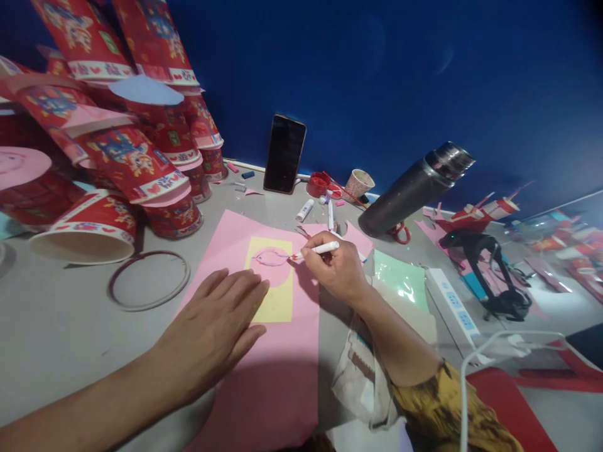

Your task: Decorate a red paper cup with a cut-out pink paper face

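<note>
A large pink sheet (pixel 282 389) lies on the grey table. On it rests a yellow rectangle (pixel 277 307) with a pink round piece (pixel 276 273) that bears a drawn blue and purple outline. My left hand (pixel 214 326) lies flat, its fingers stretched over the pink sheet and its fingertips at the left edge of the yellow rectangle. My right hand (pixel 336 267) is closed round a white marker (pixel 325 248), whose reddish tip is at the right edge of the pink round piece.
Red paper cups (pixel 136 163) are stacked at the left, beside a ring (pixel 113 282). A phone (pixel 285 154) stands upright at the back. A dark flask (pixel 409 194), green sheet (pixel 400 276) and power strip (pixel 452 307) are at the right.
</note>
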Motion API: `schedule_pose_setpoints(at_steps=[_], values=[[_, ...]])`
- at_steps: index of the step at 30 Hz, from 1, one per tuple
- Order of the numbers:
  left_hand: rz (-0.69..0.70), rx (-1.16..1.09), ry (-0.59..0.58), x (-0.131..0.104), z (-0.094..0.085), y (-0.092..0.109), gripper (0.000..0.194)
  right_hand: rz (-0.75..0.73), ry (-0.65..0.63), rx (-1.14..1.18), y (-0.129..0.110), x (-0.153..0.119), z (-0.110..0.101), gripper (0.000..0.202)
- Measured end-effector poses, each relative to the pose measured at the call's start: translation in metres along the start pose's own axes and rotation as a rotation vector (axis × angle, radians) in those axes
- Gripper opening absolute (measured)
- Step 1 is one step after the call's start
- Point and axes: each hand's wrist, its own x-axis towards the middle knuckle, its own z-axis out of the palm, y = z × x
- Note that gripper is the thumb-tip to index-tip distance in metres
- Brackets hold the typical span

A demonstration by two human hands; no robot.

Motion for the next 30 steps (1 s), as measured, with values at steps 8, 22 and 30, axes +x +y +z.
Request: schedule_pose_setpoints(at_steps=[8,22,30], values=[[-0.001,-0.001,0.006,0.0,0.0,0.0,0.04,-0.044,-0.019,-0.051,-0.001,-0.001,0.001,0.012],[-0.012,-0.035,0.018,-0.001,-0.001,-0.001,0.04,-0.008,0.065,-0.003,0.006,0.003,-0.005,0.013],[-0.052,-0.022,0.018,0.001,-0.006,0.004,0.039,0.078,-0.026,0.214,0.01,0.003,0.0,0.018]])
